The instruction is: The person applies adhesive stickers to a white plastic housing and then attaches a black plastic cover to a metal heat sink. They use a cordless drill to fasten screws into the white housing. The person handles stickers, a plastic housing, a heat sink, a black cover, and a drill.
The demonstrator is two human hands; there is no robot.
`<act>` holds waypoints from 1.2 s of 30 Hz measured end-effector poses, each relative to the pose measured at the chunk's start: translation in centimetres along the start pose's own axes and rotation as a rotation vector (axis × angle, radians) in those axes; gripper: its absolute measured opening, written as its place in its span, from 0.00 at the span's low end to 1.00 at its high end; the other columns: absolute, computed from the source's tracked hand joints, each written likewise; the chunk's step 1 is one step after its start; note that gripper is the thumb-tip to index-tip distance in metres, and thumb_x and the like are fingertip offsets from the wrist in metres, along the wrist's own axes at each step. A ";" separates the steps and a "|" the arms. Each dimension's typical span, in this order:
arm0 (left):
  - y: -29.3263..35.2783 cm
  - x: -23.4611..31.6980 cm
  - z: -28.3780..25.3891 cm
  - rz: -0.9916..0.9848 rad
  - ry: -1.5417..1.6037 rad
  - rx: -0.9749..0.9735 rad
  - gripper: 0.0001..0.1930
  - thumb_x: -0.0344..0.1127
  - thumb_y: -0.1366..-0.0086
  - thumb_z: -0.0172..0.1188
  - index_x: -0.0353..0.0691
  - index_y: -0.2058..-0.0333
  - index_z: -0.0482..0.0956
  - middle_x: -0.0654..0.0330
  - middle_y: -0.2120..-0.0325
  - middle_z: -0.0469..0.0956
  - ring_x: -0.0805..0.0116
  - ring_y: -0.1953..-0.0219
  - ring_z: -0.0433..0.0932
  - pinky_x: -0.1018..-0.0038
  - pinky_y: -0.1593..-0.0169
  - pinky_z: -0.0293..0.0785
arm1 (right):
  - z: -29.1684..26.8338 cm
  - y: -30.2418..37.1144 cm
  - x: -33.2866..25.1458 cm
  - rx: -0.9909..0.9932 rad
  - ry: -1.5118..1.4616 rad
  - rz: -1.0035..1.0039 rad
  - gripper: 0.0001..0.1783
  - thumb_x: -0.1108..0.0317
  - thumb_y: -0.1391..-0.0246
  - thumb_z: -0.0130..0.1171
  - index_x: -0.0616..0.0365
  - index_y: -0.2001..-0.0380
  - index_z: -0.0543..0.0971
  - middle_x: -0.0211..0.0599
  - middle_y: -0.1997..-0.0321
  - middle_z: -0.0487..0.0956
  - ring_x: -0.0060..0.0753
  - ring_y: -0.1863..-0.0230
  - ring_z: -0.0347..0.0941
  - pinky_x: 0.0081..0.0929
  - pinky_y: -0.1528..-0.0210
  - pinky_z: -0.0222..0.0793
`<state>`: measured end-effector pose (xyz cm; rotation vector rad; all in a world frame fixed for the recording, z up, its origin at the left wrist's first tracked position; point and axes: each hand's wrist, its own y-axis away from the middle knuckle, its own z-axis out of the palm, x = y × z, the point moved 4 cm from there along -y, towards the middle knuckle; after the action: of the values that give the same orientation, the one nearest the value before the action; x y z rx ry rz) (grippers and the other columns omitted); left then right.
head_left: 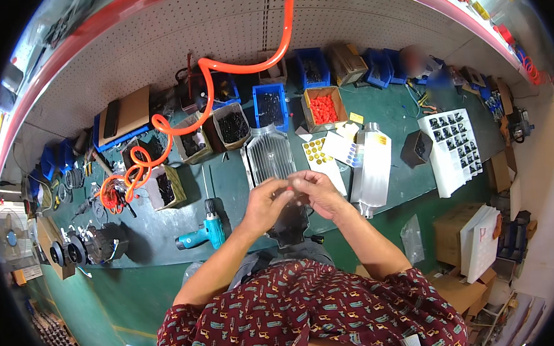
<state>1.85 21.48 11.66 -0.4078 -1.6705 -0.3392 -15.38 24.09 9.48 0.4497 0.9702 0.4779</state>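
My left hand [266,204] and my right hand [318,192] meet over a silver ribbed metal housing [269,159], their fingertips closed in a pinch. A tiny red piece [289,188] shows between the fingers of both hands; its exact kind is too small to make out. The housing lies lengthwise on the green bench, its near end dark and partly hidden by my hands. To the left, a teal cordless drill [208,232] lies with its chuck pointing away from me. A second silver housing [373,169] lies right of my right hand.
Sticker sheets [318,152] lie between the housings. Behind stand a box of red parts [323,108], a blue bin [270,106] and several other bins. A white foam tray [450,150] of black parts sits at right. An orange coiled hose [209,81] hangs over the bench.
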 end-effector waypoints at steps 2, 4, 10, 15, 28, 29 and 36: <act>1.1 -1.3 -0.6 -0.074 0.077 0.093 0.10 0.27 0.31 0.64 0.32 0.53 0.83 0.63 0.68 0.81 0.77 0.67 0.77 0.76 0.62 0.75 | -1.6 -3.5 -0.2 0.100 0.192 -0.147 0.15 0.66 0.37 0.66 0.62 0.51 0.81 0.32 0.62 0.84 0.24 0.65 0.80 0.23 0.65 0.77; 1.8 -0.1 -1.3 -0.155 -0.001 0.099 0.10 0.29 0.29 0.62 0.31 0.53 0.83 0.63 0.67 0.82 0.78 0.66 0.77 0.77 0.61 0.75 | -4.9 -8.5 -0.5 0.259 0.378 -0.254 0.14 0.70 0.41 0.63 0.66 0.53 0.81 0.37 0.62 0.84 0.27 0.63 0.81 0.28 0.62 0.80; 5.8 0.3 -1.7 -0.297 -0.120 0.223 0.12 0.31 0.29 0.64 0.31 0.51 0.83 0.62 0.67 0.83 0.78 0.65 0.76 0.77 0.60 0.75 | -9.4 -22.6 -3.2 0.532 1.321 -0.712 0.22 0.77 0.50 0.65 0.61 0.49 0.80 0.56 0.51 0.81 0.61 0.50 0.79 0.46 0.45 0.77; 9.0 -0.7 -1.8 -0.312 0.036 0.387 0.11 0.27 0.30 0.64 0.30 0.52 0.81 0.61 0.62 0.83 0.76 0.62 0.79 0.77 0.58 0.77 | -9.6 -28.6 -3.0 0.469 1.451 -0.501 0.12 0.79 0.43 0.53 0.60 0.57 0.80 0.61 0.48 0.77 0.66 0.49 0.78 0.51 0.46 0.77; 5.6 -0.1 -3.9 -0.288 0.473 0.625 0.09 0.27 0.29 0.62 0.35 0.52 0.80 0.58 0.59 0.84 0.72 0.59 0.82 0.71 0.53 0.83 | -7.9 -18.7 -6.1 0.612 0.949 -0.619 0.09 0.72 0.49 0.63 0.64 0.66 0.75 0.50 0.71 0.82 0.48 0.74 0.82 0.40 0.64 0.82; 5.0 0.4 -3.8 -0.274 0.504 0.598 0.09 0.27 0.30 0.62 0.35 0.52 0.80 0.58 0.59 0.84 0.72 0.59 0.82 0.71 0.53 0.83 | -8.2 -16.8 -6.0 0.578 0.542 -0.535 0.08 0.72 0.50 0.62 0.62 0.69 0.74 0.39 0.78 0.78 0.33 0.81 0.78 0.30 0.72 0.78; 2.7 0.4 -3.3 -0.186 0.499 0.456 0.10 0.27 0.31 0.64 0.35 0.52 0.81 0.63 0.61 0.82 0.76 0.64 0.78 0.76 0.56 0.78 | 1.3 -3.5 -2.2 -0.028 -0.033 0.107 0.05 0.68 0.36 0.61 0.56 0.62 0.78 0.28 0.70 0.76 0.19 0.75 0.69 0.19 0.80 0.61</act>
<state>5.93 22.49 12.51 0.1667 -1.2435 -0.1668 -14.64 19.82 9.60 0.4847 0.9103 0.5780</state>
